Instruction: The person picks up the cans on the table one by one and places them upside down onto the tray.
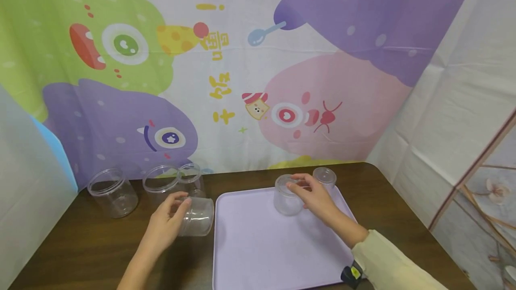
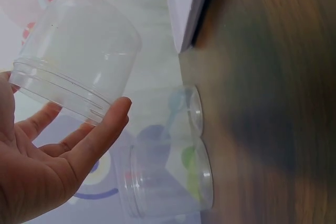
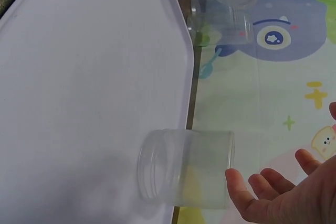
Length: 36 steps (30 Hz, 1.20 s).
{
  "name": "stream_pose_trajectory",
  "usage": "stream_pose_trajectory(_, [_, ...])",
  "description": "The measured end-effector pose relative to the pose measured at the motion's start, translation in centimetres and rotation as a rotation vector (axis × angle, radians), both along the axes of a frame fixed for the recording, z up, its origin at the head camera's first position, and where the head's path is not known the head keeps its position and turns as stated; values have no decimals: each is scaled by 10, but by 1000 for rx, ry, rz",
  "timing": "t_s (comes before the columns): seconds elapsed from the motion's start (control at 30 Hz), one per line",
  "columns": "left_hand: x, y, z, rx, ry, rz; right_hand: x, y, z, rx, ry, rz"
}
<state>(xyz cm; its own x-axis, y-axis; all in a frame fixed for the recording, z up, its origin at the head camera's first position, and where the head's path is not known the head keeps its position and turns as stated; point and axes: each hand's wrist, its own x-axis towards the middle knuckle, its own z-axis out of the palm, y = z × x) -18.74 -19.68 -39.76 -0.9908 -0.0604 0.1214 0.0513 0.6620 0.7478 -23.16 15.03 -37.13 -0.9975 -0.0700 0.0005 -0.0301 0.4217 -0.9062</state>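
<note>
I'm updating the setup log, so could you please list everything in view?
Table: one, dark brown, under the tray
Tray: one, pale purple, on the table
Leftmost jar: one, clear, table's back left
Paired jars: two, clear, right of leftmost jar
Held jar: one, clear, tilted, left of tray
Tray jar: one, clear, upside down on tray
Corner jar: one, clear, tray's back right corner
Backdrop: one, white with coloured cartoon creatures, behind table
Sheeting: count unclear, whitish, both sides
Floral panel: one, pale, far right
Sleeve: one, cream, right arm
Device: one, black and yellow, at sleeve's cuff
Left hand: one, bare, gripping held jar
Right hand: one, bare, at tray jar
</note>
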Motion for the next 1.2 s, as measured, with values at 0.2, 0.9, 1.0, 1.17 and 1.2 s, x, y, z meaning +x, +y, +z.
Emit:
stream_pose_trajectory(0.2, [-1, 8, 0, 17, 27, 7, 1, -3, -2, -34, -11, 0])
stream_pose_trajectory(0.9, [-7, 34, -3, 81, 45, 9, 4, -15, -6, -136, -63, 7])
stream_pose_trajectory(1.0, [-7, 38, -3, 91, 48, 5, 5, -17, -6, -152, -63, 10])
stream_pose_trajectory(1.17, [-8, 44, -2, 107, 42, -5, 7, -21, -5, -169, -57, 15])
stream_pose_trajectory(1.2, [-8, 45, -2, 111, 41, -6, 8, -22, -5, -171, -55, 16])
